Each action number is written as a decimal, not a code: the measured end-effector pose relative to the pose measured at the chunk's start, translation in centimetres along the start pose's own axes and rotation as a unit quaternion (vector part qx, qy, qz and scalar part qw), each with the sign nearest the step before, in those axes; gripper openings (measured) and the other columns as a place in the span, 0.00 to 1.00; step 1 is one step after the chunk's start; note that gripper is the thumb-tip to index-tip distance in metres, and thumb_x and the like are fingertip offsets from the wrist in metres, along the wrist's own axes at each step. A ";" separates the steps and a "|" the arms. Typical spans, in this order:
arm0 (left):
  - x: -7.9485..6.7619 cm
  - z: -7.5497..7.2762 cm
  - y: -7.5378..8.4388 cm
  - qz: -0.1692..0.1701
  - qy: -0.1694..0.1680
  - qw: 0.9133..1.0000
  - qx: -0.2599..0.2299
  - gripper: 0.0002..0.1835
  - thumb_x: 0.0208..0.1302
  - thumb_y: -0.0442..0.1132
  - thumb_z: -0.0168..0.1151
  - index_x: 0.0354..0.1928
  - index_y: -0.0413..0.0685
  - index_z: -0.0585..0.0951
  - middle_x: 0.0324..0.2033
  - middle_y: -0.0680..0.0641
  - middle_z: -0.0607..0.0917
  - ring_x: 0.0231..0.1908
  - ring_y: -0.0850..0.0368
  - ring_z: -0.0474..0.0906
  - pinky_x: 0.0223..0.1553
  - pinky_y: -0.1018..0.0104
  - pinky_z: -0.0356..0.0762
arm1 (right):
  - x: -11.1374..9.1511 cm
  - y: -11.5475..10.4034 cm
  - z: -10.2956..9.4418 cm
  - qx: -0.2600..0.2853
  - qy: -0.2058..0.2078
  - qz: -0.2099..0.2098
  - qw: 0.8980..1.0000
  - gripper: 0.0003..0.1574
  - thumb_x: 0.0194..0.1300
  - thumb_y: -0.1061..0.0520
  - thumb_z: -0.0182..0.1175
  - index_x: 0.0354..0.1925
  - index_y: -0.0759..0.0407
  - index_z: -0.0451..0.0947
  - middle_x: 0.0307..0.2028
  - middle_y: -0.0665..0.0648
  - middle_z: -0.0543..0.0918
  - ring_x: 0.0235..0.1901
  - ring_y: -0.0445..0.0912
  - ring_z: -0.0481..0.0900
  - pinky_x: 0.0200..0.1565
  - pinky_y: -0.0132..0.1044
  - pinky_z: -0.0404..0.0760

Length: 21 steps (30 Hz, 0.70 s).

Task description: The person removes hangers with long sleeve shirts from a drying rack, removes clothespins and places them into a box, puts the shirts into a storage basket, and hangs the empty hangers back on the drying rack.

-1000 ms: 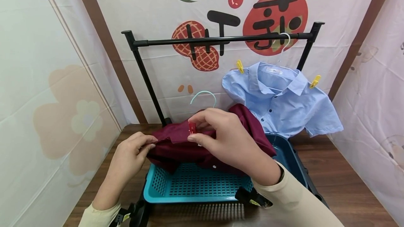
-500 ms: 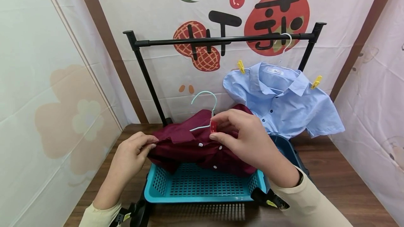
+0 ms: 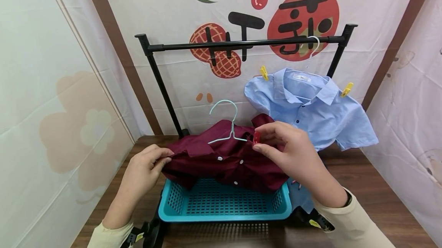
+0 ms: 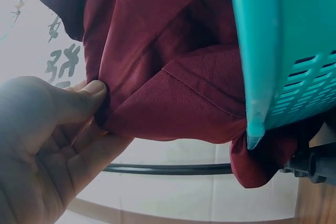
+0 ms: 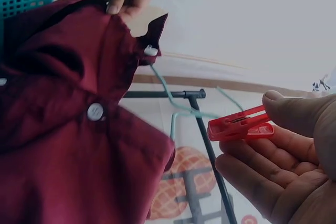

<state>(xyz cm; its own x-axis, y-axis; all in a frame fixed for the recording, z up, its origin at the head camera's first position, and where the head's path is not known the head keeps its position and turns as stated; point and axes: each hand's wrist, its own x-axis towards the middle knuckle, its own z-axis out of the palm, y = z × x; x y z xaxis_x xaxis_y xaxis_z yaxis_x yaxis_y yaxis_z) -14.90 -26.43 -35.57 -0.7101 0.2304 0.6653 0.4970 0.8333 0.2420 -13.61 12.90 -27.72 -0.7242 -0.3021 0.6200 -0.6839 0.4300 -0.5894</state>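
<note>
A maroon shirt (image 3: pixel 221 163) with white buttons lies over the back of a teal basket (image 3: pixel 224 216). My left hand (image 3: pixel 145 171) pinches the shirt's left end between thumb and fingers; the left wrist view shows the cloth (image 4: pixel 173 98) drawn out from that pinch. A mint-green hanger (image 3: pixel 233 129) sits in the shirt, its hook standing up out of the collar. My right hand (image 3: pixel 293 152) pinches a red clothespin (image 3: pixel 256 138) over the shirt's right part. In the right wrist view the clothespin (image 5: pixel 239 124) lies between thumb and fingers, apart from the cloth.
A black rack (image 3: pixel 241 43) stands behind the basket. From its bar, at right, hangs a light-blue shirt (image 3: pixel 310 106) on a white hanger (image 3: pixel 314 46), with yellow clothespins (image 3: pixel 347 89) at both shoulders. Wooden tabletop (image 3: pixel 376 194) extends to the right; a printed cloth backdrop (image 3: pixel 165 6) rises behind.
My right hand has moved right with the red clothespin, from over the collar to the shirt's right part, uncovering the hanger and buttons. The left hand has kept its pinch in place.
</note>
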 end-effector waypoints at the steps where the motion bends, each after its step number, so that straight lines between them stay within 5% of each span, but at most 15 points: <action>1: 0.0 0.0 0.0 -0.001 0.000 1.000 0.000 0.11 0.58 0.30 0.75 0.39 0.56 0.88 0.33 0.60 0.83 0.27 0.66 0.69 0.30 0.79 0.63 | -0.2 0.2 -0.1 -0.003 0.003 0.003 1.000 0.19 0.59 0.60 0.76 0.49 0.54 0.85 0.41 0.45 0.88 0.39 0.37 0.87 0.43 0.33 0.86; 21: -0.1 0.2 -0.1 -0.003 0.002 1.000 -0.003 0.12 0.58 0.30 0.75 0.39 0.57 0.88 0.32 0.61 0.82 0.26 0.66 0.69 0.30 0.79 0.63 | -3.4 5.3 -2.9 -0.034 0.054 0.041 0.997 0.22 0.58 0.63 0.76 0.51 0.55 0.84 0.42 0.51 0.89 0.39 0.34 0.86 0.45 0.21 0.81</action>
<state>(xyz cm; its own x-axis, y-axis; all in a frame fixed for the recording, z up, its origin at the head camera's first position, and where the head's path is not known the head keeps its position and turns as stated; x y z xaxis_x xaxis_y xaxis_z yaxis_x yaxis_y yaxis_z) -14.94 -26.46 -35.78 -0.7112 0.2245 0.6662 0.4961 0.8317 0.2494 -14.48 18.70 -31.42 -0.7617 -0.1716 0.6248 -0.6118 0.5079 -0.6064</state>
